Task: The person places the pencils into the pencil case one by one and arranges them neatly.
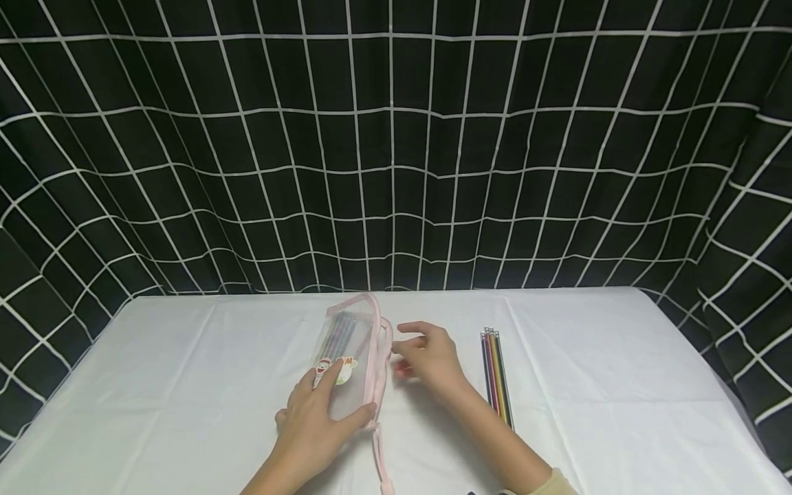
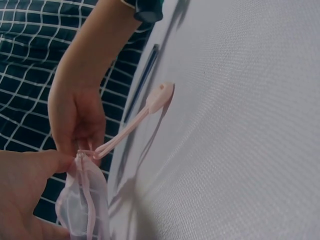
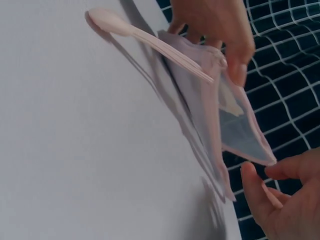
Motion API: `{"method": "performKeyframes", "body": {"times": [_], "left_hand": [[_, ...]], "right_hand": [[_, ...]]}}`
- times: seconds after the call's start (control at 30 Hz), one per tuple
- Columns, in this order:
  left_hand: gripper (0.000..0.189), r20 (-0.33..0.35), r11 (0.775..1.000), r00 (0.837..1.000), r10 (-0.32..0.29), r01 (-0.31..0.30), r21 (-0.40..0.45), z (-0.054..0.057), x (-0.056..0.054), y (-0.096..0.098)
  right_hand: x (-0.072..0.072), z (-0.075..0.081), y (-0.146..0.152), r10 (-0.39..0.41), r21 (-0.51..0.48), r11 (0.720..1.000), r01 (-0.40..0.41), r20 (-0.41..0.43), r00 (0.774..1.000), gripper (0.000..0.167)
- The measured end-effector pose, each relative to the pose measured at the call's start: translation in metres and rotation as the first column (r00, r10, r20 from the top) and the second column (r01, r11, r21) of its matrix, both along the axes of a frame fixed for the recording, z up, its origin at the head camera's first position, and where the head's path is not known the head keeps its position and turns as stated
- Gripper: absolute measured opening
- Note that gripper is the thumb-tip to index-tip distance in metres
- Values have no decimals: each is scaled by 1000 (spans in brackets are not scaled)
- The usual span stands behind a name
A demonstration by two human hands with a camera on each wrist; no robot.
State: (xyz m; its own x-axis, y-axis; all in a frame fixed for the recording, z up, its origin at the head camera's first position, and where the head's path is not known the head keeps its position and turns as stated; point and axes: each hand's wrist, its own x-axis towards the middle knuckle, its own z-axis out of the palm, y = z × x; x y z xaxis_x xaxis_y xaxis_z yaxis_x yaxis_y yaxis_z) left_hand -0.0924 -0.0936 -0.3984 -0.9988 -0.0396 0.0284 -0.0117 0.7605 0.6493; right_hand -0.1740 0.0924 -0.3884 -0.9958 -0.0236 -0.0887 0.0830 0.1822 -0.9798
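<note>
A see-through pencil case (image 1: 357,405) with pink edging stands tilted on the white cloth, its zip side parted and facing right. Several pencils (image 1: 337,337) show through its mesh, beside a cartoon sticker. My left hand (image 1: 315,419) grips the case by its near part, the thumb (image 2: 52,162) at the zip end. My right hand (image 1: 433,357) is beside the far part of the zip edge, fingers bent and apart, with nothing seen between them. In the right wrist view its fingertips (image 3: 280,167) are very near the case's corner; whether they touch is unclear.
Several dark and coloured pencils (image 1: 497,378) lie side by side on the cloth, right of my right forearm. A pink wrist strap (image 1: 380,454) hangs from the case's near end. Behind the white-covered table (image 1: 204,385) hangs a black curtain (image 1: 408,137) with white grid lines.
</note>
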Motion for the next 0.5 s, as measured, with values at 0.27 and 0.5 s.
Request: {"method": "performKeyframes", "body": {"times": [0.27, 0.5], "left_hand": [[88, 6, 1000, 1000, 0, 0, 4, -1, -1, -1], [88, 9, 1000, 1000, -6, 6, 22, -1, -2, -1]], "right_hand": [[5, 8, 21, 8, 1, 1000, -8, 4, 1000, 40], [10, 16, 44, -6, 19, 1000, 6, -9, 1000, 41]]}}
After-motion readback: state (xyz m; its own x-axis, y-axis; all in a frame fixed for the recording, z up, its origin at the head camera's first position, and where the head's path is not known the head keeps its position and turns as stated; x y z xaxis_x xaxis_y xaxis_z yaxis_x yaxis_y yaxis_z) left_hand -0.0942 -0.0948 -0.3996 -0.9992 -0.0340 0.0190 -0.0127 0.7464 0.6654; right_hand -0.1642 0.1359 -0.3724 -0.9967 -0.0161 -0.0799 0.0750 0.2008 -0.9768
